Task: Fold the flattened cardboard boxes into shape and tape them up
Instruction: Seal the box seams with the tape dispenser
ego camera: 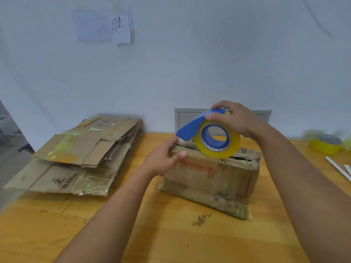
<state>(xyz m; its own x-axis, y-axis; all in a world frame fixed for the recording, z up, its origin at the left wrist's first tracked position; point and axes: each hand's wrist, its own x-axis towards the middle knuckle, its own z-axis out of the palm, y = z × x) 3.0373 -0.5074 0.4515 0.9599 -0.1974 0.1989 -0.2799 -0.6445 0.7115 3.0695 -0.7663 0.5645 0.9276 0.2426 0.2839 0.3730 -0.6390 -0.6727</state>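
Observation:
A worn, folded-up cardboard box (212, 177) with red print stands on the wooden table (152, 234), right of centre. My left hand (163, 158) grips the box's top left corner, thumb on the front face. My right hand (233, 118) holds a blue tape dispenser (193, 126) from above; its yellowish tape roll (216, 141) rests on the box's top seam. A stack of flattened cardboard boxes (76, 154) lies on the table to the left.
A spare tape roll (325, 143) sits at the table's far right, with white stick-like items (338, 168) in front of it. The wall rises right behind the table, with a grey panel (186, 118) behind the box and a paper note (106, 27) higher up.

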